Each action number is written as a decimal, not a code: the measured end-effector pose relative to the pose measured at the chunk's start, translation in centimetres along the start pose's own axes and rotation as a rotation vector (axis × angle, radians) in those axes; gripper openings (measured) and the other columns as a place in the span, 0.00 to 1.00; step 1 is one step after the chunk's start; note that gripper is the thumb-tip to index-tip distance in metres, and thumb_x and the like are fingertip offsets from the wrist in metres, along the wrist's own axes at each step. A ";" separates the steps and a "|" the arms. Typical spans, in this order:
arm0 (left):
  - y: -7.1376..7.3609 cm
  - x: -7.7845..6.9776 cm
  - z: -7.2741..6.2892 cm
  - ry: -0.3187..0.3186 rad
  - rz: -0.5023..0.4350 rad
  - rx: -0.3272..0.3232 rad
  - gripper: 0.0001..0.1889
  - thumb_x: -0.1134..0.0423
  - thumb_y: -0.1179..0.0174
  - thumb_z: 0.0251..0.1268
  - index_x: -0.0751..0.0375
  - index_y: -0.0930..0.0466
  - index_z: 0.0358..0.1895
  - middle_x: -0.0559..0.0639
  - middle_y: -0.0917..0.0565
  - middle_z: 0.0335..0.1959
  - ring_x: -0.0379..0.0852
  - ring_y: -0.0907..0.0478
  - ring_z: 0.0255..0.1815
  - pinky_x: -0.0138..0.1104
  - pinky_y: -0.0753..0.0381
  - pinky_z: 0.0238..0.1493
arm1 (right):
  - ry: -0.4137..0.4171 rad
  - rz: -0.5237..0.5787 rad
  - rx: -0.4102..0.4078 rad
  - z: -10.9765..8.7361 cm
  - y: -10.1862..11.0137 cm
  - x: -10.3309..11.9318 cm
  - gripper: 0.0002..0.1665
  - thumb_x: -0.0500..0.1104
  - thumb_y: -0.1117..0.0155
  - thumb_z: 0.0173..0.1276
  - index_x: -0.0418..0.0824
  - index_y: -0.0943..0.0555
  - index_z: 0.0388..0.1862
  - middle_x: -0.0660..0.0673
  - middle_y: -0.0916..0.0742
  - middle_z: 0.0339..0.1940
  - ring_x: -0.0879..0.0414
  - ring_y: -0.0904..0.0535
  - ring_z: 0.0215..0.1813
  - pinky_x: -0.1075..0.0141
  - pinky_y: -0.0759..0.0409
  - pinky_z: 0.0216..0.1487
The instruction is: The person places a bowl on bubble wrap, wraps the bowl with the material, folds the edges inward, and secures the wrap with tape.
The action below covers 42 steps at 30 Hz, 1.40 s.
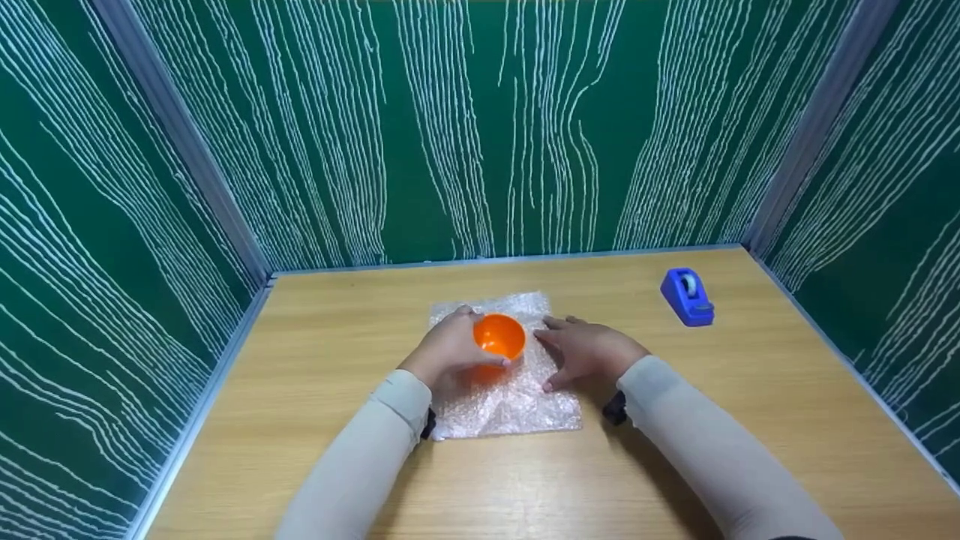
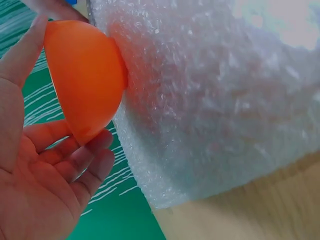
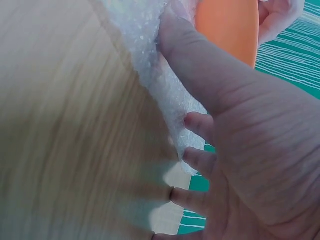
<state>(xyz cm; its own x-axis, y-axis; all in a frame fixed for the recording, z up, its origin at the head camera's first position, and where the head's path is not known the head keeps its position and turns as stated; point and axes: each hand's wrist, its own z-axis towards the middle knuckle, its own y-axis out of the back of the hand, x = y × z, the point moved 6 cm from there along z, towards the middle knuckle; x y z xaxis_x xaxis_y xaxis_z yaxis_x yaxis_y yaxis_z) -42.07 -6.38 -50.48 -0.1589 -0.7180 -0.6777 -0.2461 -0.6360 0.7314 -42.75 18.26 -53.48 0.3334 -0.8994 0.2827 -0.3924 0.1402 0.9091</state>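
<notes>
An orange bowl (image 1: 499, 337) stands upright on a sheet of bubble wrap (image 1: 514, 412), near the sheet's middle. My left hand (image 1: 450, 345) grips the bowl from the left, thumb at the near rim and fingers on the far side. In the left wrist view, the smooth outer wall of the bowl (image 2: 85, 75) and its narrow foot on the wrap show clearly. To the right, my right hand (image 1: 589, 352) holds nothing, its fingers spread. The right wrist view has its thumb (image 3: 205, 65) over the wrap's edge and its fingertips down near the border and the wooden surface.
A blue tape dispenser (image 1: 688, 297) with a roll of tape stands at the back right of the wooden table (image 1: 337, 450). Green walls (image 1: 525, 127) with wavy white lines enclose the table at the back and both sides.
</notes>
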 end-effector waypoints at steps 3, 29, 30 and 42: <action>0.1 -0.1 -0.1 0.033 -0.024 0.002 0.50 0.41 0.08 0.48 0.55 0.21 0.74 0.51 0.16 0.65 0.55 0.17 0.61 0.55 0.15 0.75 | -0.010 0.028 0.003 -0.1 0.0 0.0 0.66 0.76 0.14 0.56 0.68 0.33 0.92 0.50 0.37 0.97 0.34 0.45 0.96 0.22 0.43 0.88; 0.3 -0.7 -0.4 0.088 -0.032 0.018 0.53 0.45 0.07 0.48 0.59 0.28 0.76 0.53 0.14 0.62 0.55 0.17 0.60 0.53 0.15 0.75 | 0.138 -0.090 0.040 -4.4 2.0 3.3 0.21 0.49 0.18 0.74 0.50 0.07 0.63 0.47 0.08 0.57 0.49 0.14 0.48 0.39 0.11 0.71; 0.3 -0.7 -0.4 0.089 -0.032 0.017 0.53 0.46 0.07 0.49 0.59 0.27 0.76 0.53 0.14 0.61 0.55 0.17 0.59 0.53 0.15 0.75 | 0.140 -0.084 0.042 -4.5 1.9 3.3 0.20 0.49 0.17 0.73 0.51 0.07 0.62 0.49 0.08 0.55 0.49 0.14 0.48 0.40 0.11 0.70; 0.3 -0.6 -0.5 0.101 -0.051 0.022 0.56 0.47 0.07 0.49 0.60 0.29 0.80 0.53 0.15 0.63 0.55 0.18 0.60 0.52 0.15 0.75 | 0.234 -0.133 0.049 -5.0 0.7 4.1 0.22 0.46 0.09 0.63 0.51 0.06 0.55 0.51 0.10 0.46 0.52 0.17 0.43 0.50 0.08 0.61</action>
<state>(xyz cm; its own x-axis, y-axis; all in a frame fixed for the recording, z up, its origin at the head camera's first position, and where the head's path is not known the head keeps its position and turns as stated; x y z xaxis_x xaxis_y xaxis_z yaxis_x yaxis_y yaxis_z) -41.54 -6.25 -49.80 -0.0485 -0.7105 -0.7020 -0.2721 -0.6669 0.6937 -37.36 16.78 -50.20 0.5717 -0.7876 0.2300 -0.3710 0.0019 0.9286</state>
